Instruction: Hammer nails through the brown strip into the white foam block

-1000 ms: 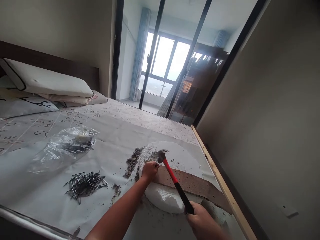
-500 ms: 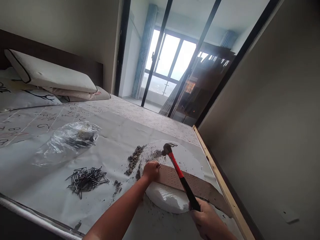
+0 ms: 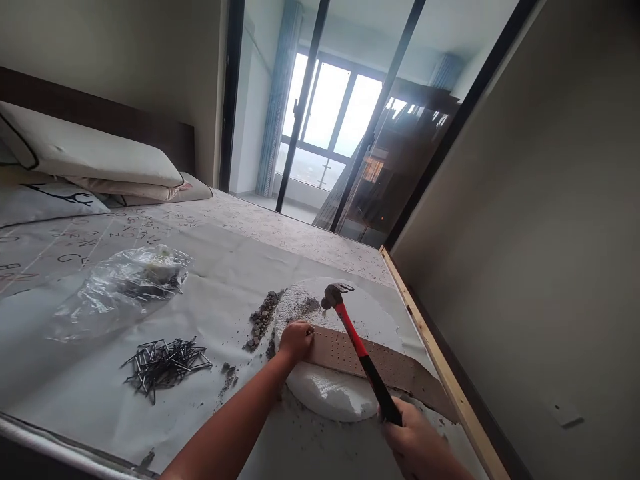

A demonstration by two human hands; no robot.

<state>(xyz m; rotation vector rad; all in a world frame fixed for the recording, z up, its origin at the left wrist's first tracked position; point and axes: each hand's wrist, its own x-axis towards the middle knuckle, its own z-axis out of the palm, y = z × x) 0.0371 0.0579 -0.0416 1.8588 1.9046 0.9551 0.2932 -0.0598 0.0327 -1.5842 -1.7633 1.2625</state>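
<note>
My right hand (image 3: 413,437) grips the black lower handle of a claw hammer (image 3: 356,339) with a red upper shaft. The hammer's dark head is raised, overlapping the white slab in view. My left hand (image 3: 298,341) is closed at the near-left end of a brown board (image 3: 345,353) dotted with small holes. Its fingers are pinched together over the board; what they hold is too small to make out. Under the board lies a round white slab (image 3: 325,397) with a rough surface and grey grit on it.
A pile of nails (image 3: 167,367) lies left of my left arm. Behind it rests a clear plastic bag (image 3: 123,283). Grey rubble (image 3: 264,320) lies beside the slab on a pale sheet (image 3: 220,267). A wooden rail (image 3: 425,333) runs along the right, near the wall. Pillows (image 3: 95,147) are stacked far left.
The view has turned slightly, so most things sit a little further left. The hammer stays raised, and my left hand stays at the board's end.
</note>
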